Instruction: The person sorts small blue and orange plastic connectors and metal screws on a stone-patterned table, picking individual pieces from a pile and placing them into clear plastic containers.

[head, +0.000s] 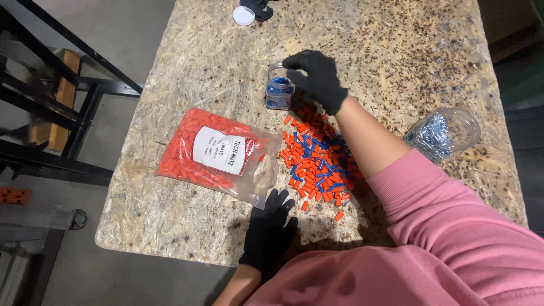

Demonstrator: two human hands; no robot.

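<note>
Two gloved hands: my right hand (317, 79) has its fingers curled over the rim of a small clear jar (279, 88) of blue pieces, while my left hand (269, 232) rests flat and open on the table (170, 226). Between them lies a pile of orange and blue caps (314, 161); just left, a clear bag (218, 153) of orange caps with a white rectangular label (218, 150).

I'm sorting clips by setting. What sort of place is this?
Likely a workshop: a rough chipboard table, a pile of orange and blue wire connectors, and a black metal frame on bare concrete.
</note>
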